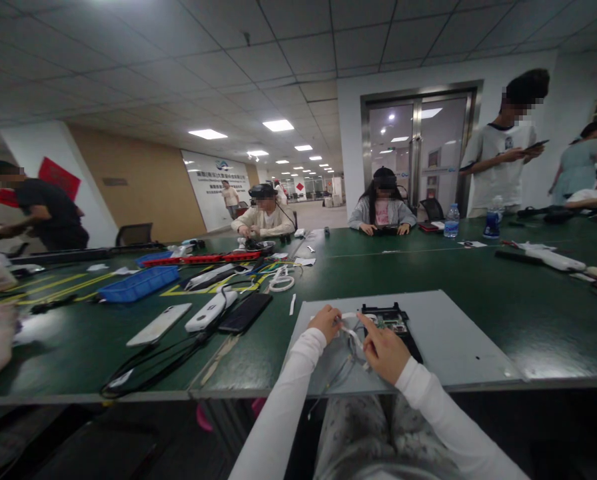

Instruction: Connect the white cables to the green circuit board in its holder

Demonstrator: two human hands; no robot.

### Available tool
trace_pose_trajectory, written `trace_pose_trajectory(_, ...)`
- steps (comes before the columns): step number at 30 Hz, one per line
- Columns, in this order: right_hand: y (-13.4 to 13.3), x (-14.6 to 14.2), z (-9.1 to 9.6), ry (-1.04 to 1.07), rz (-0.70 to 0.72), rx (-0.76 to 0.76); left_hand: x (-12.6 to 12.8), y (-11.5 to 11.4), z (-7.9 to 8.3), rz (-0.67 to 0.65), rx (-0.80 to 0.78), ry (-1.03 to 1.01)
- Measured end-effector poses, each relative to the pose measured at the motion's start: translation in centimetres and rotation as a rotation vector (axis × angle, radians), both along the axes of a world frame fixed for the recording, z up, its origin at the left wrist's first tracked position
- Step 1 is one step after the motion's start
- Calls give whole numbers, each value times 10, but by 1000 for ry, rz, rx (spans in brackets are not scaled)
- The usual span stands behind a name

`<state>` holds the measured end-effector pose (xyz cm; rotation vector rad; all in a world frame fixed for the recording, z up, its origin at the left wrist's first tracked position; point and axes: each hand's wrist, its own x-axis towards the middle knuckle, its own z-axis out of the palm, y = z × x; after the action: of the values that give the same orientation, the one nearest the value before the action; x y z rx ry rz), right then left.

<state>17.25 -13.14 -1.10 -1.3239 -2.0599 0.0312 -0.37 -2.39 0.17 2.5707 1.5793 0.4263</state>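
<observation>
A white strip (349,329), like tape or flat cable, runs in a loop between my two hands. My left hand (326,322) has its fingers closed on the strip's left end. My right hand (387,351) has the index finger stretched along the strip and the other fingers curled round its lower part. Just beyond the right hand lies a black device (386,311) with an exposed circuit board, partly hidden by that hand. Thin loose wires (346,367) hang below the strip. All of it rests on a grey board (458,340).
Left of the board lie a black phone (246,313), a white power strip (211,311), a white phone (159,325) and black cables (153,367). Farther left is a blue tray (138,284). A white roll (281,280) lies beyond. Two people sit across the green table (338,270); others stand around.
</observation>
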Motion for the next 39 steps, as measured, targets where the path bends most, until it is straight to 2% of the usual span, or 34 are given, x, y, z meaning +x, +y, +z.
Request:
trace_pose_trajectory(12,0,0,1,-3,24,1,1,-7,5,-2,11,20)
trace_pose_trajectory(26,-2,-1,3,-13,8,-6,-2,2,-3,-34,28,2)
trace_pose_trajectory(39,-1,-1,-1,-13,24,0,0,-3,2,-13,7,37)
